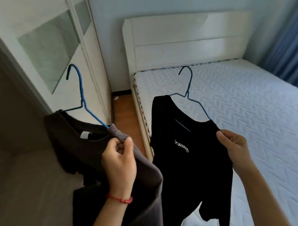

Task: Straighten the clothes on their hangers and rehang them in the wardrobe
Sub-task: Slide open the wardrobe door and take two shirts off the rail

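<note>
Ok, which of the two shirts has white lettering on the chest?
The black shirt held by the right hand, over the bed. The brown shirt in the left hand shows no lettering.

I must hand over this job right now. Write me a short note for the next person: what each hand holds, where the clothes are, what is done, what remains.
Left hand: pinches the shoulder of the dark grey shirt, which hangs crooked on its blue hanger.
Right hand: pinches the shoulder of the black shirt, on the second blue hanger, held above the bed edge.
Done: both garments are in hand, out of the wardrobe.
Left: square each shirt on its hanger, then rehang both. The rail is not in view.
</note>
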